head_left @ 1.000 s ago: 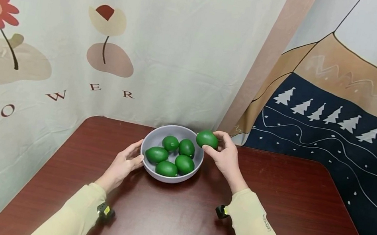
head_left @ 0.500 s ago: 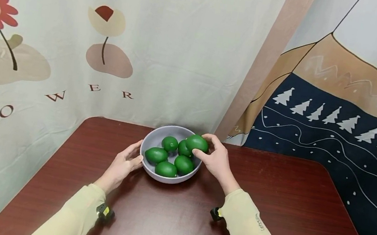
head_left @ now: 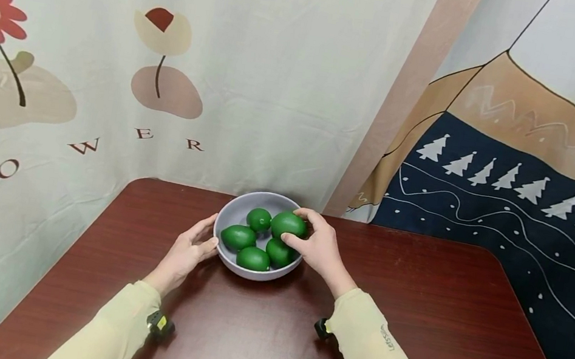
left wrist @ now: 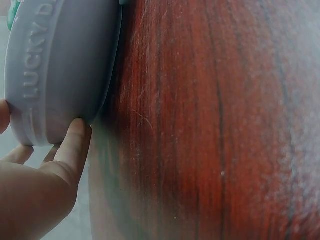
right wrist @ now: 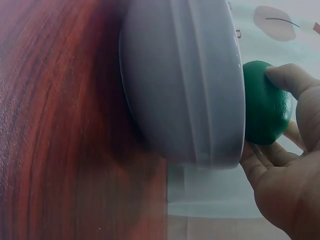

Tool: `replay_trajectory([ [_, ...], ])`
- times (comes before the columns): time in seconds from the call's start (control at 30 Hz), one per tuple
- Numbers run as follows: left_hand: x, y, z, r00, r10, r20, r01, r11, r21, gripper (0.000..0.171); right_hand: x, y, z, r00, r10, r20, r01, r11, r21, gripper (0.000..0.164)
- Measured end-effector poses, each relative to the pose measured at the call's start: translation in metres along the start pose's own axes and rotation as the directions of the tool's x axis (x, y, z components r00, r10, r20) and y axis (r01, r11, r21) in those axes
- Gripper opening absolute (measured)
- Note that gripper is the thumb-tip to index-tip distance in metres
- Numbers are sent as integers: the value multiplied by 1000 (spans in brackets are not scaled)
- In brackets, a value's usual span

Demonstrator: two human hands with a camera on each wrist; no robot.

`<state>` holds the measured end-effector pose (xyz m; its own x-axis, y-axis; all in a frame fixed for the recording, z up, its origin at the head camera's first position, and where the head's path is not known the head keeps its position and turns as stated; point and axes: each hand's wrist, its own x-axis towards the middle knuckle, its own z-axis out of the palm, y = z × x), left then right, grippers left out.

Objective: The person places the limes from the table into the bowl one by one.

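A round grey bowl (head_left: 241,202) stands on the table with several green limes inside, such as one lime (head_left: 254,258) at the front and another (head_left: 238,237) at the left. My left hand (head_left: 185,254) holds the bowl's left side, thumb and fingers at its outer wall and rim. In the left wrist view, fingers (left wrist: 72,147) touch the wall below raised letters. My right hand (head_left: 323,247) grips a lime (head_left: 288,225) between thumb and fingers, over the bowl's right side. The right wrist view has this lime (right wrist: 265,105) at the rim. It partly covers the limes below.
The dark red-brown wooden table (head_left: 244,333) reaches back to a pale curtain (head_left: 290,82) with printed flowers and letters. A navy cloth (head_left: 481,213) with white trees hangs on the right. Both forearms wear pale yellow sleeves with small dark devices.
My right hand has moved left and down with its lime, from beside the bowl's right rim to over the limes inside. My left hand and the bowl have stayed in place.
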<state>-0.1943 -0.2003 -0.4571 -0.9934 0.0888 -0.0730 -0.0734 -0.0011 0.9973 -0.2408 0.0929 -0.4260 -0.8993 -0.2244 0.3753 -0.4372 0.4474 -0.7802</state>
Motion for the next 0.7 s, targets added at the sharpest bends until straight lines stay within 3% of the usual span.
replay_trajectory([
  [0.7, 0, -1, 0, 1000, 8, 6, -8, 1000, 19, 61, 5, -6, 16, 993, -17, 117, 30, 994, -107, 46],
])
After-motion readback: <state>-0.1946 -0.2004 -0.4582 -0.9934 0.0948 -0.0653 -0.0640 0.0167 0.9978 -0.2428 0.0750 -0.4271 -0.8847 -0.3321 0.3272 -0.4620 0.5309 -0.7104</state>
